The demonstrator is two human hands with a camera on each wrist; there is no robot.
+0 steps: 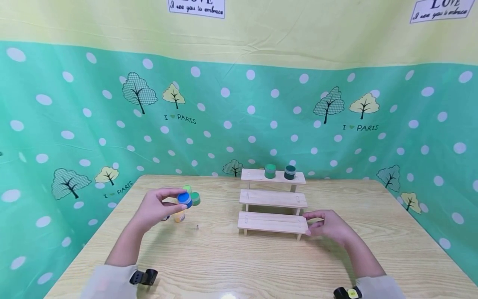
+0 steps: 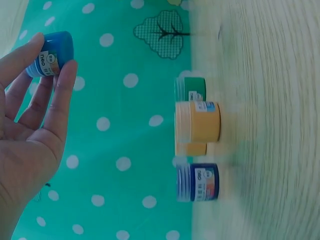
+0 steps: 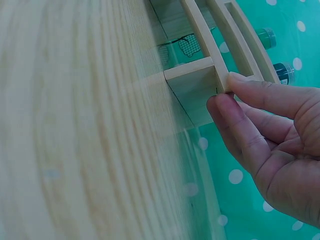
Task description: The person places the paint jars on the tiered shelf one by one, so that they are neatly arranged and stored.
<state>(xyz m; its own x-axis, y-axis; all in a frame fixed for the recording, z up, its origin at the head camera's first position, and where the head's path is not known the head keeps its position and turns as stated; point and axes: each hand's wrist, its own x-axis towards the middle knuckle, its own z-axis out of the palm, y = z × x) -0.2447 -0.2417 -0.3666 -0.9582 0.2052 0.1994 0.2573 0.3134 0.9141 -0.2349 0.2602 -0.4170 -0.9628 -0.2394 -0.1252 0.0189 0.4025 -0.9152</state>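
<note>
- The left hand (image 1: 157,209) pinches the blue jar (image 1: 184,199) between thumb and fingers, holding it above the desk (image 1: 209,265).
- From the left wrist view, that jar looks tilted beside the standing ones; I'd level it and keep the pinch round its sides.
- The right hand (image 1: 326,226) pinches the near right end of the wooden stand's (image 1: 274,223) lowest step. A light, firm hold there should keep the stand from sliding.
- Crowding the left fingers, a light green jar (image 1: 187,189) and a green jar (image 1: 196,198) stand just beyond, an orange jar (image 1: 179,216) and a dark blue jar (image 2: 204,182) below; a low sideways sweep could knock them.
- Beyond the right fingers, two jars, one mid-green (image 1: 270,171) and one dark green (image 1: 289,172), occupy the top step.
</note>
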